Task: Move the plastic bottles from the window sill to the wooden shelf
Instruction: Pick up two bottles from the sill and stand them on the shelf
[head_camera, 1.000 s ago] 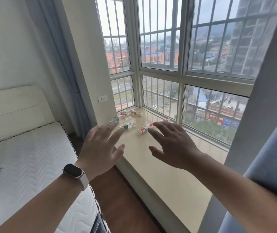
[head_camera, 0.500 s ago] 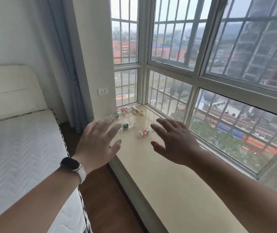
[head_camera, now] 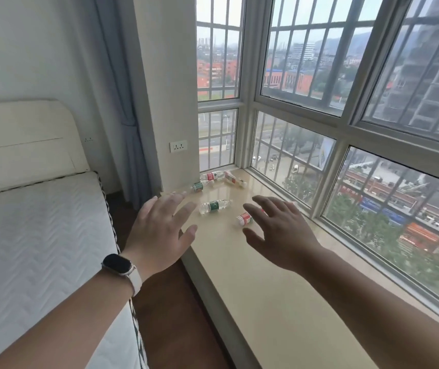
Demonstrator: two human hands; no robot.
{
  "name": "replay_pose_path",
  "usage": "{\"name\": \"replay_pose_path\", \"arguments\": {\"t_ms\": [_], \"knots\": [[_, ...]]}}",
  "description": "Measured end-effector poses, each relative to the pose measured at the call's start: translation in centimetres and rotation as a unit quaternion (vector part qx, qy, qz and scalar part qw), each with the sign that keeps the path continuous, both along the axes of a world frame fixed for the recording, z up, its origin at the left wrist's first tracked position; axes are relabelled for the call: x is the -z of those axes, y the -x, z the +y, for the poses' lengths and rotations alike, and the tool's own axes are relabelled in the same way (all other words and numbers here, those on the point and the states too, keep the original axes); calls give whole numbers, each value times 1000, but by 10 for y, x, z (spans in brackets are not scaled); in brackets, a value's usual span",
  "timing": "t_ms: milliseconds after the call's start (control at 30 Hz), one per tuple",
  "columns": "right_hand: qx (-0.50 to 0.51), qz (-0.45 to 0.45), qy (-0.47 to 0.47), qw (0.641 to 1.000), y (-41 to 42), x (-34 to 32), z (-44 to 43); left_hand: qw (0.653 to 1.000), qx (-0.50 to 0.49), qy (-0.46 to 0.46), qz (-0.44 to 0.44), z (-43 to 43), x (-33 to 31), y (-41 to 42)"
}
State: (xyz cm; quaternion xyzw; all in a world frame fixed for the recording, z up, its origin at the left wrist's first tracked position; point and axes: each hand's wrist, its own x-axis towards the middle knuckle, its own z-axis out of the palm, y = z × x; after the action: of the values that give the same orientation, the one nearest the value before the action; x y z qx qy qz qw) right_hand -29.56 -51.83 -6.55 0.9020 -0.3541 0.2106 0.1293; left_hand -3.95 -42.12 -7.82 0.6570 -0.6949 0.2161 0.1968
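Note:
Several small plastic bottles lie on their sides on the beige window sill (head_camera: 271,302). A green-labelled bottle (head_camera: 215,206) lies mid-sill, and a red-labelled bottle (head_camera: 245,219) is partly hidden behind my right hand's fingers. Farther back in the corner lie another green-labelled bottle (head_camera: 200,186) and two red-labelled bottles (head_camera: 213,176) (head_camera: 234,179). My left hand (head_camera: 160,235), with a watch on its wrist, hovers open above the sill's near edge, short of the bottles. My right hand (head_camera: 279,233) is open over the sill and holds nothing. No wooden shelf is in view.
A bed with a white quilted mattress (head_camera: 34,251) and cream headboard (head_camera: 21,137) stands on the left. Dark wooden floor (head_camera: 168,315) runs between bed and sill. A grey curtain (head_camera: 125,102) hangs by the wall, which carries a socket (head_camera: 178,146). Barred windows (head_camera: 319,75) enclose the sill.
The view has drawn closer to the sill and turned left. Both open hands have advanced toward the bottles; the bottles have not moved.

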Motion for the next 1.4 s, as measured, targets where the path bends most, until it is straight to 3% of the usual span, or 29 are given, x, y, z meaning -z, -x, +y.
{"name": "replay_pose_path", "arguments": {"t_ms": [400,967,1400], "knots": [[-38,-2,-64,997,-61,35,-110,998,-55,-33,-15,-79,7,-53],[-149,-43,-54,986,-160,30,-259,989,-137,-48,-21,-203,-3,-112],[-123,26,-70,990,-290,49,-321,990,-125,-69,12,-269,37,-252]]}}
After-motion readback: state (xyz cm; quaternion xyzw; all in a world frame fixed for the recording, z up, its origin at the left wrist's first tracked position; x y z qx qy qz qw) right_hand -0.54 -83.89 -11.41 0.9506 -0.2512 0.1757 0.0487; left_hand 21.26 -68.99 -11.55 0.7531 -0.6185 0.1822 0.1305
